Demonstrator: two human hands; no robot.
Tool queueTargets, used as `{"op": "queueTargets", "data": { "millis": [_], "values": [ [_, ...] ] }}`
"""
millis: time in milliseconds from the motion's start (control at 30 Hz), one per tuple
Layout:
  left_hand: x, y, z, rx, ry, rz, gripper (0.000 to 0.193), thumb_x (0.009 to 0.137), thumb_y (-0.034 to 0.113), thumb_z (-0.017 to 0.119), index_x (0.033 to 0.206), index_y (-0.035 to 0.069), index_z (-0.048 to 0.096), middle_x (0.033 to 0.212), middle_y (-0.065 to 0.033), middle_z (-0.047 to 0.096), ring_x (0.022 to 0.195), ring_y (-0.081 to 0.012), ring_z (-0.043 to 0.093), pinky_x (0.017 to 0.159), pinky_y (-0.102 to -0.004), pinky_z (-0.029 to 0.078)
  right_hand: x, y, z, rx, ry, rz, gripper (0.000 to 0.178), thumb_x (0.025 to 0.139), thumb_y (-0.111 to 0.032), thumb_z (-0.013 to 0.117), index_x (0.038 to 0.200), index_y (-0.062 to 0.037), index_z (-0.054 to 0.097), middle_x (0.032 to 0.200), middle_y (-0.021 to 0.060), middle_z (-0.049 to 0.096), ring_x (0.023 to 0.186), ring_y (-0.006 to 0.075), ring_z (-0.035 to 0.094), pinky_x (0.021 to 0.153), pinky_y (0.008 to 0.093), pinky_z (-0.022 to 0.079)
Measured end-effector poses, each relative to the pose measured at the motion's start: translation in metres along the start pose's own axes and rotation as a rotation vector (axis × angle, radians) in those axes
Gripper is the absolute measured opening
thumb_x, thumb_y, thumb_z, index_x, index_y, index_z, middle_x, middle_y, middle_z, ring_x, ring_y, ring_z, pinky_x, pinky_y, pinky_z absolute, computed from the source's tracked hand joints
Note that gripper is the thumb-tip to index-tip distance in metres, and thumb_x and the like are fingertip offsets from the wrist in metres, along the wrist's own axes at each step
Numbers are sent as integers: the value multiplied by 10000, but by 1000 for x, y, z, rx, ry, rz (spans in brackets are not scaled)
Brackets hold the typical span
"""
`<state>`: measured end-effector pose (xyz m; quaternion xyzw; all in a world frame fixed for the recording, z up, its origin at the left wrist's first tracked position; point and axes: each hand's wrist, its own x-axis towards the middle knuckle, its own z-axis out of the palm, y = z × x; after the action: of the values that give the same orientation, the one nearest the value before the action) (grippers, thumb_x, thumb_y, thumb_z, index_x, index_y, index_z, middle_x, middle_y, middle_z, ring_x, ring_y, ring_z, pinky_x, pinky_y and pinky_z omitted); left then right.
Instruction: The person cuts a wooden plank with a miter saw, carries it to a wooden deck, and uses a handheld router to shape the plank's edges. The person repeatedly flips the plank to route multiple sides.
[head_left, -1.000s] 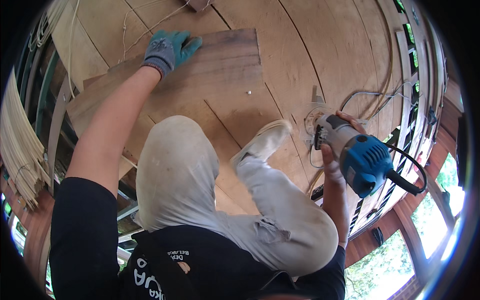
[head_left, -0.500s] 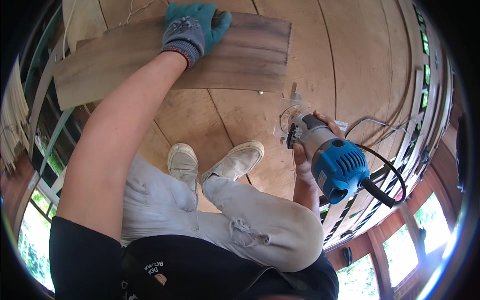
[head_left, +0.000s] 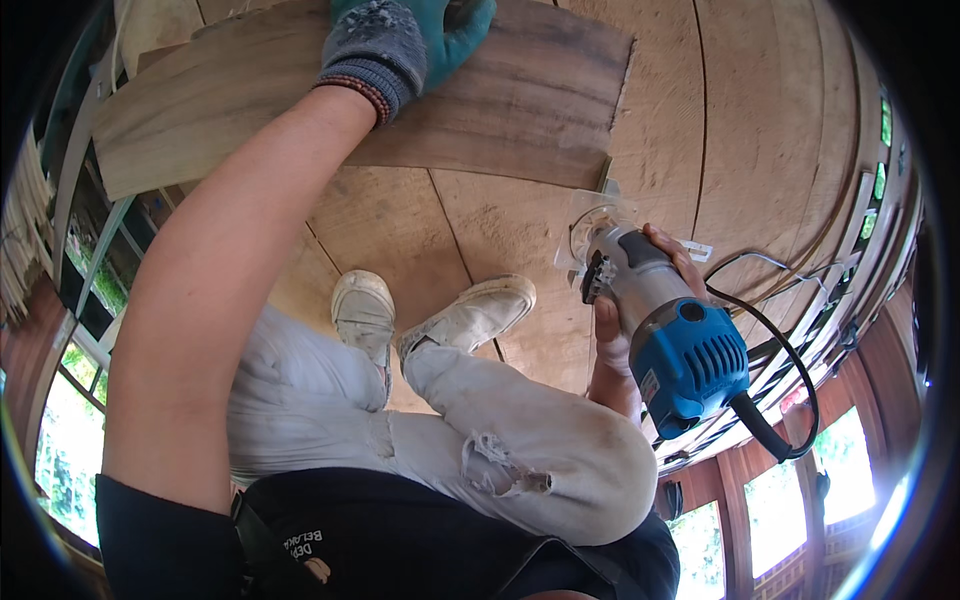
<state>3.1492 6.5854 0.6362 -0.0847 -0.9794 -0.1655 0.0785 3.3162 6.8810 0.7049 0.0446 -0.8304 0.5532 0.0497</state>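
Observation:
A wide brown wooden board [head_left: 500, 110] lies crosswise over the planks at the top of the view. My left hand [head_left: 400, 50], in a teal and grey work glove, grips its far edge with the thumb apart; the fingertips run out of the picture. Bare, my right hand [head_left: 610, 325] is wrapped round the silver body of a trim router [head_left: 660, 310] with a blue motor cap. The router is tilted, its clear base plate [head_left: 590, 225] just below the board's near right corner. A small metal guide at the base reaches that corner; whether they touch, I cannot tell.
Planks [head_left: 400, 220] form the surface under my shoes [head_left: 470, 310]. A black power cord [head_left: 800, 370] loops from the router's rear on the right. Slatted railing curves along the right side, and thin wood strips [head_left: 25, 210] stand at far left.
The board and my left hand have shifted up in the view, and the board's right end has moved right. The router sits slightly further right and lower, its guide now at the board's corner.

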Motion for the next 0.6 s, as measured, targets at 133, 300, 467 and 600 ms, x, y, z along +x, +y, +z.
{"op": "queueTargets", "data": {
  "millis": [133,300,467,600],
  "values": [
    [2,2,-2,14,-20,-1,285,901,367,663,797,104,631,812,-137,665,852,-357,635,871,-507,437,-1,4,0,-27,-18,-34,812,812,-388,880,1427,-89,442,1274,200,621,1255,355,611,1089,507,494],
    [3,1,-1,4,-7,19,288,903,366,663,801,99,629,810,-137,663,852,-356,634,873,-501,436,-4,10,3,-23,12,-54,820,818,-396,871,1430,-78,428,1278,204,619,1257,359,610,1099,513,491],
    [2,0,1,22,-8,39,292,906,368,662,807,95,628,809,-140,661,853,-358,635,872,-500,436,-5,11,6,-31,-10,-80,812,826,-388,862,1434,-76,423,1300,212,605,1257,367,608,1103,520,490],
    [1,1,1,44,0,41,291,909,367,661,814,94,626,814,-145,660,855,-360,634,873,-501,435,-5,13,6,-10,-4,-87,807,827,-367,861,1436,-73,421,1314,217,596,1260,367,606,1104,521,492]
  ]
}}
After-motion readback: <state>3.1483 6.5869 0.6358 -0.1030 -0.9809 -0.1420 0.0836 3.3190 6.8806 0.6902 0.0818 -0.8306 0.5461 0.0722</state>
